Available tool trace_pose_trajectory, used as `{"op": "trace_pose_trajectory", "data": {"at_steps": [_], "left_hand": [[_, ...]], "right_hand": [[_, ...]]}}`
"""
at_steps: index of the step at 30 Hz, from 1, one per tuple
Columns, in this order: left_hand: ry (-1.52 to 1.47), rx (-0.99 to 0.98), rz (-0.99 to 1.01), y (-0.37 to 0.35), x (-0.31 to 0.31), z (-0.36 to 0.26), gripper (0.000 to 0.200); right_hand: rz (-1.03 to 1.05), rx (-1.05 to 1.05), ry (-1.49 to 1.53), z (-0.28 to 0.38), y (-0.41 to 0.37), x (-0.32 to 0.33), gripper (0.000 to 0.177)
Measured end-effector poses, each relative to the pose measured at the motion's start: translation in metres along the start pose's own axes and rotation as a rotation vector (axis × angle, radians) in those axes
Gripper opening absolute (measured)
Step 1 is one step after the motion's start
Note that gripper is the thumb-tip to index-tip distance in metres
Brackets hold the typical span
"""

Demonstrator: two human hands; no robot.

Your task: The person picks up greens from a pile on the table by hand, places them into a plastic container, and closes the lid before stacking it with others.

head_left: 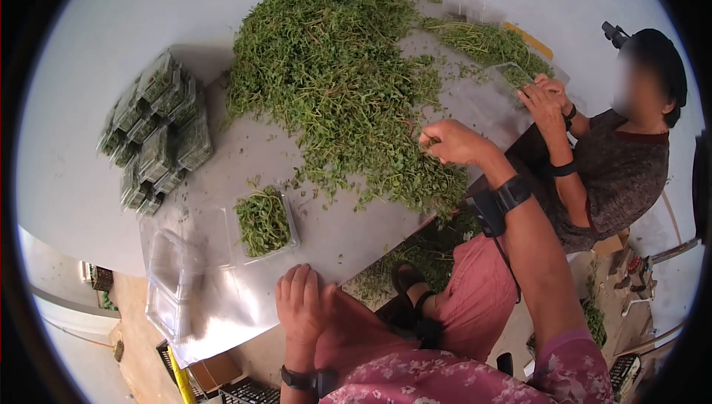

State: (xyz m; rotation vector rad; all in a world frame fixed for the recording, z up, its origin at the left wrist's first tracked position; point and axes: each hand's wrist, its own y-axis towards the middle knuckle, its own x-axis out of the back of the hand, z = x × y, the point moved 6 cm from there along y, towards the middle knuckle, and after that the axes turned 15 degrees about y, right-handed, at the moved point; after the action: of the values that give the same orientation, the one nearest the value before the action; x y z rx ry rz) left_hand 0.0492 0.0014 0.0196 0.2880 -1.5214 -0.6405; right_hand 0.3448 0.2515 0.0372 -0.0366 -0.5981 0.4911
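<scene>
A large heap of leafy green herb sprigs [334, 85] covers the middle of the metal table. My right hand [456, 143] is at the heap's right side, its fingers curled in a pinch on some sprigs; the fingertips are partly hidden. My left hand [302, 304] lies at the table's near edge, by my knee, with fingers extended side by side and nothing visible in them. Just beyond it stands an open clear plastic clamshell box [291, 220], its tray filled with herb sprigs and its lid folded out to the left.
Empty clear clamshell boxes [169, 285] are stacked at the table's left corner. Several filled, closed boxes [156, 133] form a pile behind. At right, a co-worker [615, 166] handles a clear box [512, 74] beside more herbs [482, 40]. Crates [248, 391] stand below.
</scene>
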Motion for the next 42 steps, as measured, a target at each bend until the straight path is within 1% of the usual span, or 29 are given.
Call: {"op": "trace_pose_trajectory", "data": {"at_steps": [3,6,9,12,15,18,19,21,24,26,28,30,33,36,39,42], "left_hand": [[0.004,0.000,-0.002,-0.001,-0.001,0.001,0.035],[0.021,-0.005,-0.006,-0.002,-0.002,0.001,0.036],[0.027,-0.003,-0.013,-0.002,-0.002,0.000,0.036],[0.027,0.000,-0.014,-0.003,-0.002,0.001,0.035],[0.035,-0.007,-0.013,-0.002,-0.002,0.001,0.035],[0.048,-0.023,-0.017,0.000,0.000,-0.001,0.035],[0.048,-0.021,-0.016,0.001,0.000,-0.001,0.035],[0.042,-0.013,-0.016,0.001,-0.001,-0.001,0.035],[0.032,0.002,-0.008,-0.001,-0.001,-0.001,0.035],[0.031,0.000,-0.009,-0.001,-0.001,0.000,0.035],[0.052,-0.014,-0.016,-0.001,-0.002,-0.001,0.035],[0.066,-0.023,-0.016,-0.001,-0.001,-0.001,0.035],[0.070,-0.026,-0.011,0.000,-0.002,-0.001,0.035],[0.073,-0.024,-0.009,0.000,-0.001,-0.002,0.035],[0.077,-0.024,-0.010,0.000,-0.001,-0.002,0.035],[0.069,-0.025,-0.018,0.000,-0.001,-0.001,0.035]], "right_hand": [[-0.107,0.193,-0.006,0.011,0.009,-0.001,0.022],[-0.120,0.296,-0.128,0.016,0.024,-0.016,0.021],[-0.145,0.294,-0.125,0.005,0.041,-0.030,0.027],[-0.094,0.156,-0.212,0.012,0.042,-0.036,0.046],[0.067,0.155,-0.202,0.022,0.031,-0.031,0.042],[0.134,-0.025,-0.188,0.017,0.017,-0.021,0.040],[0.091,-0.008,-0.192,0.020,0.014,-0.018,0.038],[0.004,0.031,-0.203,0.027,0.010,-0.013,0.034],[-0.077,0.324,-0.085,0.043,0.020,-0.029,0.033],[-0.034,0.480,-0.086,0.066,0.019,-0.055,0.028],[0.022,0.564,-0.151,0.083,0.014,-0.092,0.026],[0.108,0.589,-0.205,0.093,0.010,-0.130,0.021],[0.171,0.576,-0.357,0.093,0.006,-0.170,0.014],[0.101,0.681,-0.422,0.091,0.000,-0.169,0.011],[0.021,0.613,-0.490,0.079,0.001,-0.152,0.012],[-0.064,0.460,-0.529,0.064,0.003,-0.137,0.015]]}}
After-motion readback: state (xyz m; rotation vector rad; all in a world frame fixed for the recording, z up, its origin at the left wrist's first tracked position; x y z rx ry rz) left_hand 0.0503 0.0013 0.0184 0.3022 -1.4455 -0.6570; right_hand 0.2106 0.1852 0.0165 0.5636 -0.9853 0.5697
